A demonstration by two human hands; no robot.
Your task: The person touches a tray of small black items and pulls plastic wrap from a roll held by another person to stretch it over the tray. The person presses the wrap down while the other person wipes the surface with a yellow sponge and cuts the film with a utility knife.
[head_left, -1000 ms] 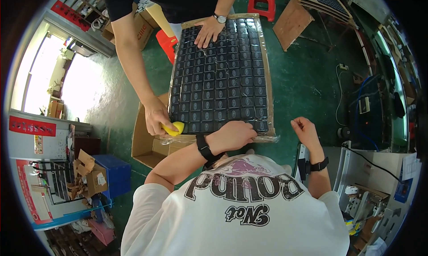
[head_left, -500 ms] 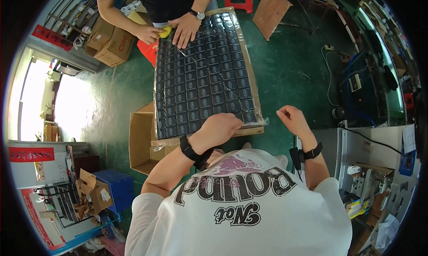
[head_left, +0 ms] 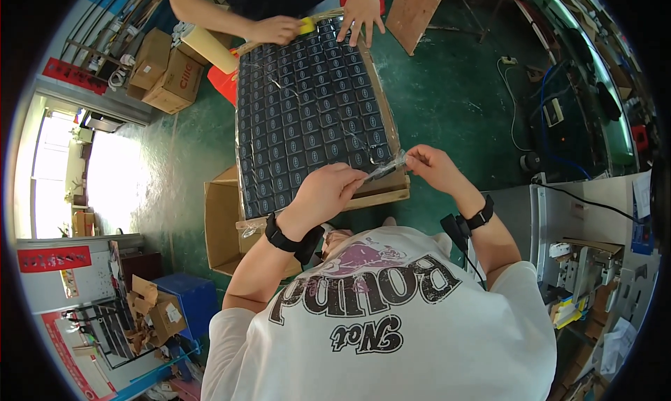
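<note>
A board of black square pieces (head_left: 300,125) in rows, each with a pale oval mark, lies before me under clear plastic film. At its near right corner my left hand (head_left: 327,193) pinches a gathered strip of the film (head_left: 383,169). The strip's other end is between the fingertips of my right hand (head_left: 437,169), just off the corner. The strip stretches slightly raised between both hands. Across the board a co-worker's one hand (head_left: 275,30) holds a yellow block (head_left: 306,26) against the far edge. That person's other hand (head_left: 361,15) lies spread at the far right corner.
An open cardboard box (head_left: 222,226) stands on the floor by the board's near left corner. Further left are more cartons (head_left: 178,79) and a blue bin (head_left: 187,303). A brown panel (head_left: 414,13) leans at the back right. Grey equipment (head_left: 514,216) stands to my right.
My right hand has moved left to the board's corner and grasped the film. My left hand has shifted slightly left. The co-worker's hands and the yellow block have moved right along the far edge.
</note>
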